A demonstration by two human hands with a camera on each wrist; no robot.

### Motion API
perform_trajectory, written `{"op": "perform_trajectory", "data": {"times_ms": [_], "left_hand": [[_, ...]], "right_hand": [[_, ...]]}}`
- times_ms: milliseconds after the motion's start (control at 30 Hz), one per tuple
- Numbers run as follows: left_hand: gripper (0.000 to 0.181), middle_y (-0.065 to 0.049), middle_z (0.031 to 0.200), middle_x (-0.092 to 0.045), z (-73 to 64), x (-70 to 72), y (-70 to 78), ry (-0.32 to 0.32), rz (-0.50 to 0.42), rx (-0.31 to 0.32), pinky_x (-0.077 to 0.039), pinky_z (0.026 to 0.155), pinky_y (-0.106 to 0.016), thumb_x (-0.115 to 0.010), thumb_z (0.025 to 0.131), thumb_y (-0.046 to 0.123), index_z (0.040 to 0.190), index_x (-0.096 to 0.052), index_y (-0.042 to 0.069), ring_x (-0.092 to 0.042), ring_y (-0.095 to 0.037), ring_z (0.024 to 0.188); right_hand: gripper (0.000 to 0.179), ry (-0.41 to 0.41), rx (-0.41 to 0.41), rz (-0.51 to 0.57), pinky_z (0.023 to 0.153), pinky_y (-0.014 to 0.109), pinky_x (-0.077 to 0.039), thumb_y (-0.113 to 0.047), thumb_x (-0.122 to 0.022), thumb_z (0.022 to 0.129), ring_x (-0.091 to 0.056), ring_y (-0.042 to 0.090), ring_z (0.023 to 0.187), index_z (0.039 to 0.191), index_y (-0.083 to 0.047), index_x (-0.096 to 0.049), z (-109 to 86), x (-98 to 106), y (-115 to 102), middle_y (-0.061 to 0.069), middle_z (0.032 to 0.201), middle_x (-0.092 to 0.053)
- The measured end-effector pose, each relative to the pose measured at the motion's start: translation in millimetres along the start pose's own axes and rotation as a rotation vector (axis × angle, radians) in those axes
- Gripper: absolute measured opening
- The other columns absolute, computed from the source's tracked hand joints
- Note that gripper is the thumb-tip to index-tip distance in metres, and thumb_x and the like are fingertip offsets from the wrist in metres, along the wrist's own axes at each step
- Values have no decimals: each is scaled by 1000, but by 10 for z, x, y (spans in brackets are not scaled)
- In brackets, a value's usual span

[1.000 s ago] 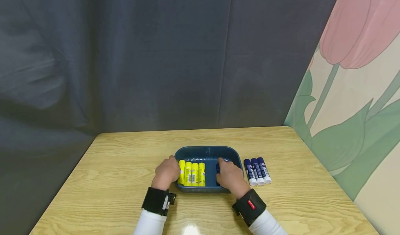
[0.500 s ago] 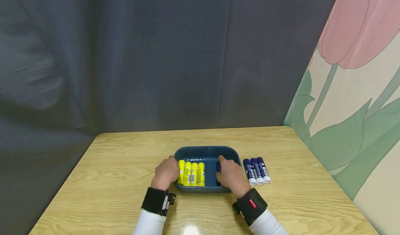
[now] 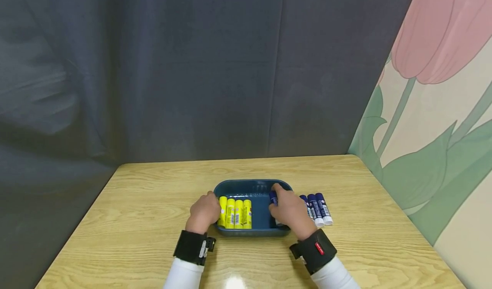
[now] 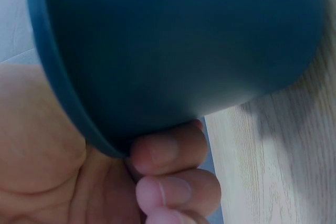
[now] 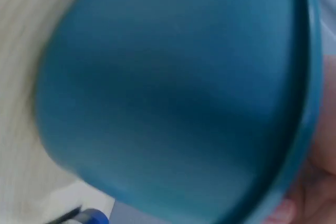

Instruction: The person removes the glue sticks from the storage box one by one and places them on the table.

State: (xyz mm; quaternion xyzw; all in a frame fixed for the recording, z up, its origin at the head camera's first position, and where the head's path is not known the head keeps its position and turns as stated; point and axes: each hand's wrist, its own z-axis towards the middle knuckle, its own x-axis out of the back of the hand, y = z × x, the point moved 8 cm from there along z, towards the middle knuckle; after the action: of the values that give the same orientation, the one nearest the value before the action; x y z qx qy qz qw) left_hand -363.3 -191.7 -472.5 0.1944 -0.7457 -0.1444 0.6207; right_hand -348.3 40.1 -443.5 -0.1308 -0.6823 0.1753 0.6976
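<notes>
A dark blue tray [image 3: 251,233] sits on the table. My left hand [image 3: 203,212] grips its left end; in the left wrist view, curled fingers [image 4: 176,195] lie against the tray's wall just under the rim. Several yellow glue sticks [image 3: 238,214] lie side by side in the tray's left part. Inside the right end, my right hand [image 3: 290,212] pinches a dark blue glue stick [image 3: 273,198], most of which is hidden by the fingers. In the right wrist view the tray's outer wall [image 5: 173,87] covers most of the hand.
Just right of the tray, 3 dark blue glue sticks with white ends [image 3: 320,210] lie side by side on the wooden table [image 3: 161,203]. A dark grey curtain [image 3: 200,88] hangs behind the table. A wall with painted tulips [image 3: 434,160] stands at the right.
My right hand has moved to the right and slightly away from me inside the tray, bringing the dark blue glue stick with it. My left hand has stayed at the tray's left end.
</notes>
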Motion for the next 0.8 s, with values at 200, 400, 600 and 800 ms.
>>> {"op": "perform_trajectory", "data": {"times_ms": [200, 400, 600, 800], "left_hand": [[33, -12, 80, -55, 4, -4, -2, -7, 1, 3, -44, 57, -32, -49, 102, 13, 126, -51, -10, -56, -23, 67], [33, -12, 80, -55, 6, -9, -5, -10, -2, 4, -44, 57, -32, -50, 102, 12, 126, -50, -10, -56, -23, 67], [33, -12, 80, -55, 7, -11, -6, -7, 1, 6, -44, 56, -32, -49, 102, 13, 126, -51, -10, -56, -23, 66], [32, -12, 80, -55, 12, -13, -8, -8, 0, 9, -44, 57, -32, -49, 102, 13, 125, -51, -9, -56, -23, 67]], "right_hand": [[54, 19, -11, 23, 41, 27, -29, -19, -67, 90, -45, 15, 43, 141, -9, -52, -7, 135, 45, 1, 57, -45], [54, 14, -31, 42, 41, 27, -31, -20, -66, 91, -48, 16, 44, 141, -9, -49, -9, 240, 103, 3, 59, -47], [53, 25, -32, 48, 42, 27, -30, -20, -65, 91, -44, 16, 43, 140, -8, -49, -13, 342, 170, 1, 56, -42], [50, 44, -46, 49, 43, 27, -28, -19, -61, 91, -40, 15, 44, 138, -7, -49, -14, 460, 279, 1, 56, -40]]}}
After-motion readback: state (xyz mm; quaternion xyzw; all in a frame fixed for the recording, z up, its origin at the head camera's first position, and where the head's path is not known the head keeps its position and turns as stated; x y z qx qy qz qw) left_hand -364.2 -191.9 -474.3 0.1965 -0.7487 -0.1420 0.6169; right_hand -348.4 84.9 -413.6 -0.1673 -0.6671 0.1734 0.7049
